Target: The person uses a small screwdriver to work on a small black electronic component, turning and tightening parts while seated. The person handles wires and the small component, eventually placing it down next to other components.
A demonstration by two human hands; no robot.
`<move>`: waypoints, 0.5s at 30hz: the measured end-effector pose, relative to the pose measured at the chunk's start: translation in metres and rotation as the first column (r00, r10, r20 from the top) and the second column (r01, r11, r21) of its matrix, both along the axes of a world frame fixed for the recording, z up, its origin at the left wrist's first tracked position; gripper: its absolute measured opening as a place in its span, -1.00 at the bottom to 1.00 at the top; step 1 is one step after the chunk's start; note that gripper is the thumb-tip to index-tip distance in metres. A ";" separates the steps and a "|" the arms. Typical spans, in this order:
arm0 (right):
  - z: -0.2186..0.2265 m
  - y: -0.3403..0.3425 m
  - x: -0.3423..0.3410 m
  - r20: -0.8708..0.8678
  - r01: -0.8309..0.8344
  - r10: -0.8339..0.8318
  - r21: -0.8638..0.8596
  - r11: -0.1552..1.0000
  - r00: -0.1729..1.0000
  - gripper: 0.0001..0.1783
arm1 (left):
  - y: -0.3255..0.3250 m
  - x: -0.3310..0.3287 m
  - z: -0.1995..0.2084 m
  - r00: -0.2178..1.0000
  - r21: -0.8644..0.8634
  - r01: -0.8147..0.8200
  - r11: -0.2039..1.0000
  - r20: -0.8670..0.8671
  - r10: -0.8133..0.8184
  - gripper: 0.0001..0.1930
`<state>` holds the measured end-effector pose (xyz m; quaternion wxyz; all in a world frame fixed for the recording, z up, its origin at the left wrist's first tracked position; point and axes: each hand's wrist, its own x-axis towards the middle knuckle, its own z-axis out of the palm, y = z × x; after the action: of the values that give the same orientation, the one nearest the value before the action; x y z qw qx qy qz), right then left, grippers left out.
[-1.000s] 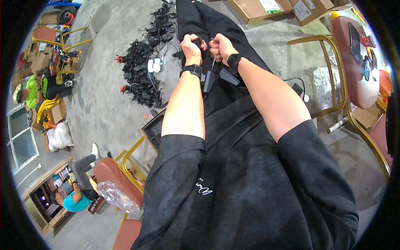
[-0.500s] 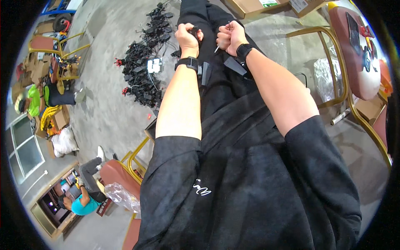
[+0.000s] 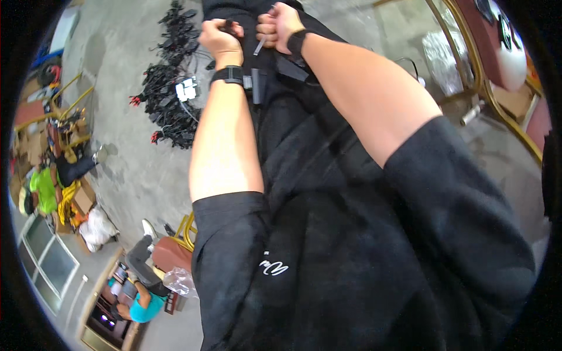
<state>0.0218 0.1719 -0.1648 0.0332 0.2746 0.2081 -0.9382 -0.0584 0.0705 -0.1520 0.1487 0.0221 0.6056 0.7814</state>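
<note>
My left hand (image 3: 219,38) is closed around a small black piece (image 3: 229,26), whose kind I cannot make out. Close by on the right, my right hand (image 3: 281,27) makes a fist on a thin pale rod (image 3: 259,47). The rod's lower end sticks out below the fingers; the rest is hidden in the grip. Both hands are above my black-trousered legs, a small gap between them. A heap of black cables with small black housings (image 3: 170,82) lies on the floor left of my left hand, with red ends at its left side.
A white piece (image 3: 186,89) rests on the cable heap. To the right stand a gold-framed chair (image 3: 480,76) and a clear plastic bag (image 3: 442,61). At far left are a person in bright green (image 3: 44,190) and a seated person in turquoise (image 3: 146,307), with cartons around.
The whole view has shifted, so my hands and the cable heap appear higher and further left. Both hands stay closed. More of the pale rod shows below my right fist.
</note>
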 end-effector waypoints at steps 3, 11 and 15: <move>-0.011 -0.002 -0.007 -0.062 -0.004 0.002 -0.031 1.000 0.998 -0.62 | -0.002 -0.010 -0.005 1.000 0.071 0.010 0.997 -0.011 -0.009 -0.67; -0.013 -0.005 -0.003 0.090 0.053 -0.051 -0.023 0.998 0.995 -0.54 | -0.003 -0.007 -0.008 0.998 0.157 0.040 0.987 0.045 -0.047 -0.71; -0.008 -0.002 -0.001 0.064 0.061 -0.060 -0.026 0.998 0.996 -0.53 | -0.004 -0.001 -0.002 0.999 0.057 0.038 0.998 -0.008 -0.038 -0.71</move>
<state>0.0206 0.1697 -0.1732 0.0151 0.3097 0.1856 -0.9324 -0.0599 0.0669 -0.1535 0.1606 0.0407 0.5831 0.7953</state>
